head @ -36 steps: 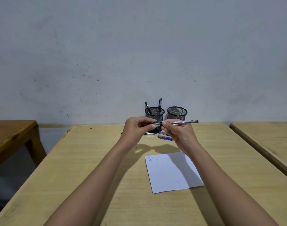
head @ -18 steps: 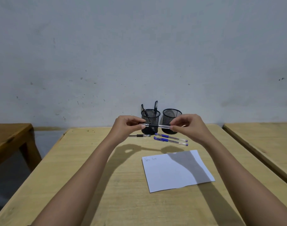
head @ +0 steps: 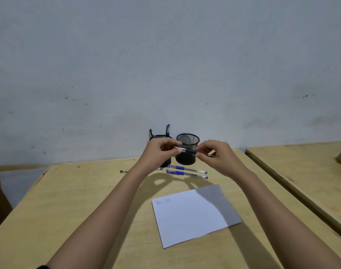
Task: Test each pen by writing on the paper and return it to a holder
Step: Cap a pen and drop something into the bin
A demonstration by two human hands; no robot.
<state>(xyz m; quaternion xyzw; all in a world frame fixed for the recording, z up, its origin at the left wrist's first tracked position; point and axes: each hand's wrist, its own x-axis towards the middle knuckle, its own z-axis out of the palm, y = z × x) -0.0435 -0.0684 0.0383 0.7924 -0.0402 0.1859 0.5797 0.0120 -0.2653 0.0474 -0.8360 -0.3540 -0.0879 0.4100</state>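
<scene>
I hold a clear-barrelled pen [head: 182, 149] level in front of the holders. My left hand [head: 160, 152] pinches its clear end. My right hand [head: 218, 158] pinches its black end [head: 192, 151] with fingertips. Two black mesh holders stand at the table's far edge. The left holder [head: 168, 162] is mostly hidden behind my left hand, with two black pens [head: 168, 130] sticking out of it. Nothing shows above the rim of the right holder [head: 188, 136]. White paper [head: 193, 216] lies below my hands, with a little writing at its top left corner.
Two blue pens [head: 187, 171] lie side by side on the wooden table [head: 78, 200] in front of the holders. A black pen [head: 125, 171] lies partly behind my left forearm. Another wooden table [head: 301, 167] stands close on the right. A grey wall rises behind.
The pen no longer sticks out past my right hand; it now spans a short gap between both hands. My right hand has shifted to pinch the black end. The view has tilted.
</scene>
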